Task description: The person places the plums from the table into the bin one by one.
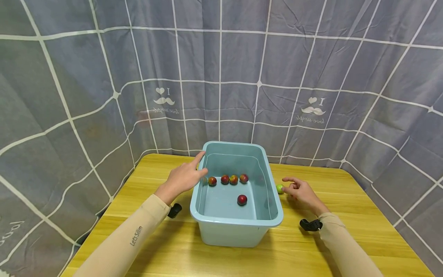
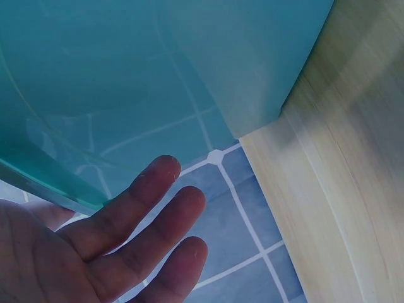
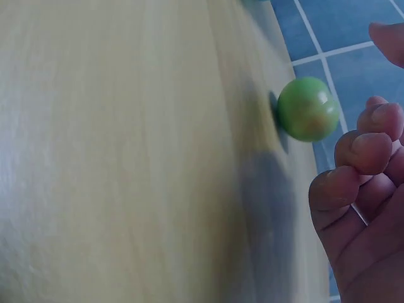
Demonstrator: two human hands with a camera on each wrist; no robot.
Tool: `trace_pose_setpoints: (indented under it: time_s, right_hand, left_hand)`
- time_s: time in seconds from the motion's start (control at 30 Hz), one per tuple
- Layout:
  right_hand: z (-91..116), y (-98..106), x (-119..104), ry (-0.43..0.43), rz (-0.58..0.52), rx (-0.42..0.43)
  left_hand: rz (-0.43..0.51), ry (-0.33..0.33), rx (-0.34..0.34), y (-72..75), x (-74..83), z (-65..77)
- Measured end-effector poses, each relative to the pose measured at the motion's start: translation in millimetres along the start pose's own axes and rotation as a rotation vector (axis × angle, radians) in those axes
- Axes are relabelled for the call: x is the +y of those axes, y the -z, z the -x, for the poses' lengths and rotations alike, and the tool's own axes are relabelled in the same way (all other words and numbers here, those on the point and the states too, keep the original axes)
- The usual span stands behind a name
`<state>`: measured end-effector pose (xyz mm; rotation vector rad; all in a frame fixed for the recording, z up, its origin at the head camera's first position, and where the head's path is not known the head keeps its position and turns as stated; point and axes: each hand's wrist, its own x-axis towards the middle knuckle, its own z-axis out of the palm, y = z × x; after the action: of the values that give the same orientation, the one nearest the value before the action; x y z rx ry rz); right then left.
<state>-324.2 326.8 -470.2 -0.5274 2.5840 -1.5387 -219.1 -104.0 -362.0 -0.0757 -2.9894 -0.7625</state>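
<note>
A pale blue plastic tub [image 1: 237,221] stands on the wooden table. Inside it several small round red fruits [image 1: 233,179], some with yellow-green patches, lie in a rough row at the far part. A darker red fruit [image 1: 242,199] sits closer to the front. My left hand [image 1: 184,177] is at the tub's left rim, its thumb reaching over the edge and its other fingers loosely extended outside. Right of the tub, a small round green fruit [image 3: 308,109] rests on the table. Beside it is my right hand [image 1: 302,193], fingers loosely bent, with a gap to the fruit in the right wrist view.
The yellow wood-grain table [image 1: 349,207] extends on both sides of the tub. A grey curtain [image 1: 238,57] with white grid lines hangs behind and around the table. Black wrist cameras sit on both wrists.
</note>
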Motion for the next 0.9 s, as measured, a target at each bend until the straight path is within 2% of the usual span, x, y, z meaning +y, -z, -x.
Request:
trace_pose_setpoints:
  time_s: [0.33, 0.6, 0.9]
  right_hand:
    - [0.3, -5.9, 14.9, -0.049, 0.006, 0.007]
    - [3.7, -10.5, 17.6, -0.047, 0.009, -0.008]
    - [7.7, -15.9, 15.7, -0.085, 0.037, 0.005]
  left_hand:
    - [-0.004, -0.008, -0.016, 2.3, -3.5, 2.2]
    - [0.008, -0.018, -0.026, 4.9, -6.9, 5.2]
    - [0.014, -0.026, -0.031, 7.2, -10.6, 6.4]
